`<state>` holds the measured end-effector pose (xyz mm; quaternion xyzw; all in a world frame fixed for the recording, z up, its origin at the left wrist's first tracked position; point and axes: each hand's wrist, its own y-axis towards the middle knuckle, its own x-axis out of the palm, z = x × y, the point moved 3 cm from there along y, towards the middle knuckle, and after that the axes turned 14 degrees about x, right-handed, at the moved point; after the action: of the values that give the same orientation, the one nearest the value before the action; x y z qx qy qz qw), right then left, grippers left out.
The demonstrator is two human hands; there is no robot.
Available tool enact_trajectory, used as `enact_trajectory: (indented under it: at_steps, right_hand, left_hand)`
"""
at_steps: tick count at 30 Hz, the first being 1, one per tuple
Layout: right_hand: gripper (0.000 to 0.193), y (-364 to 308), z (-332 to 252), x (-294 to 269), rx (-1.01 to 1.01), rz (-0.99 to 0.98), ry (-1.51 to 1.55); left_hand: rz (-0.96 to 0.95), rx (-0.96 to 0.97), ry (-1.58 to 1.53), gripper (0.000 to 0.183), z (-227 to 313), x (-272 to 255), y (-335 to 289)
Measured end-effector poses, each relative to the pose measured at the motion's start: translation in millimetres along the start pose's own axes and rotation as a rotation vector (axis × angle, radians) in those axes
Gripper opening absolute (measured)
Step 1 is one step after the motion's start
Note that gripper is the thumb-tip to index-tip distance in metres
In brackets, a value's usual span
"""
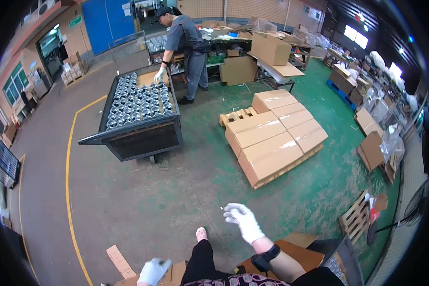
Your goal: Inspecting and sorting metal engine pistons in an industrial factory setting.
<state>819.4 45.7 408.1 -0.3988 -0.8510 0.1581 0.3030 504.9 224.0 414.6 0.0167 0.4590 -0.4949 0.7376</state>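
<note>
My left hand [153, 272], in a white glove, is low in the view above a cardboard piece [177, 273]. Its thumb stands apart from the fingers, and I see nothing held. Out over the floor, my right hand [243, 222] wears a white glove too, its fingers loosely bent and apart. A tiny white speck [221, 208] shows by its fingertips; I cannot tell what it is. Brown cardboard [298, 252] lies beneath my right forearm, next to a dark-edged bin or cart [344, 257] partly cut off at the lower right.
Ahead, taped cartons [271, 148] sit on a wooden pallet [236, 116]. A dark cart [143, 140] holds rows of shiny metal parts [138, 102]; a co-worker [188, 47] reaches into it. At right are another pallet [356, 217] and a fan [414, 205]. A flat cardboard strip [120, 261] lies at left.
</note>
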Motion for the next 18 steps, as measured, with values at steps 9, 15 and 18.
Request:
enact_trajectory:
  at_steps: [9, 15, 18]
  right_hand:
    - [0.022, 145, -189, -78, -0.171, 0.426, 0.217]
    - [0.021, 311, -282, -142, -0.197, 0.500, 0.231]
    - [0.022, 438, -344, -172, -0.176, 0.479, 0.184]
  left_hand:
    - [-0.068, 0.489, -0.030, 0.043, 269, -113, 319]
    - [-0.359, 0.379, -0.458, 0.048, 391, -140, 505]
    - [-0.300, 0.340, -0.708, 0.048, 403, -138, 615]
